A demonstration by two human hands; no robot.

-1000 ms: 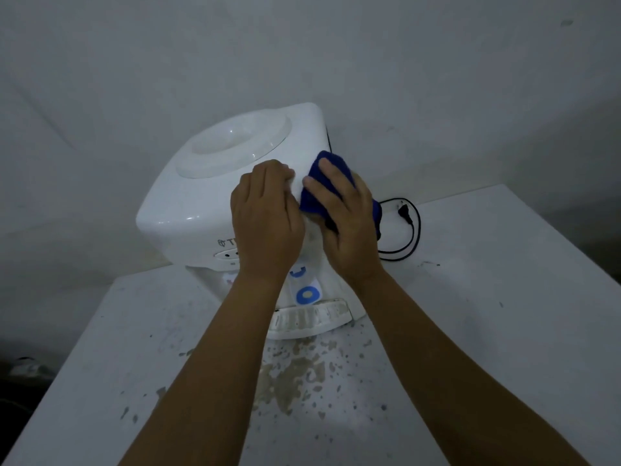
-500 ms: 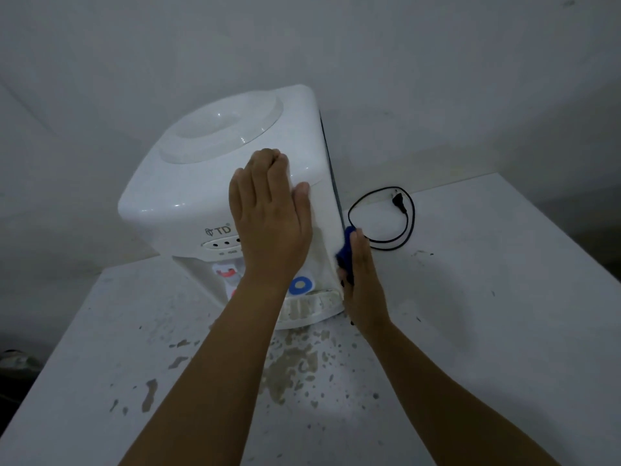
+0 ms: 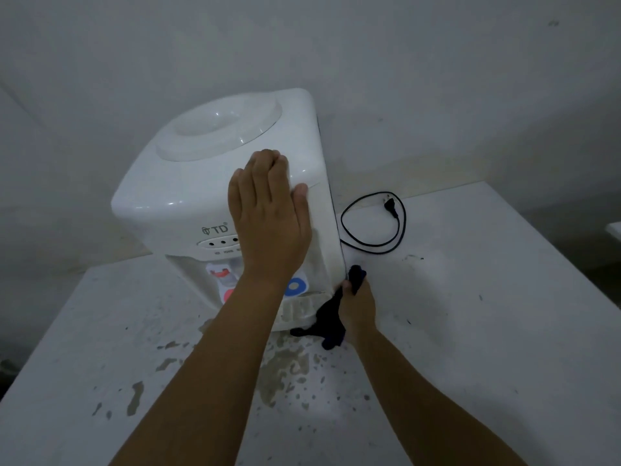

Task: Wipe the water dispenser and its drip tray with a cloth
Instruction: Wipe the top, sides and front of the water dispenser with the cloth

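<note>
Here right hand (image 3: 358, 302) presses cloth (image 3: 331, 319) against water dispenser (image 3: 188, 193) bottom-right edge

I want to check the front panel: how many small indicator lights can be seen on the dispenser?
3, in a row under the logo on the water dispenser: left light, middle light, right light beside the left hand, which may hide more.

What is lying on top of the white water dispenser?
Only the left hand rests flat on the white plastic water dispenser, beside its round recess. The surface under the palm is hidden.
</note>
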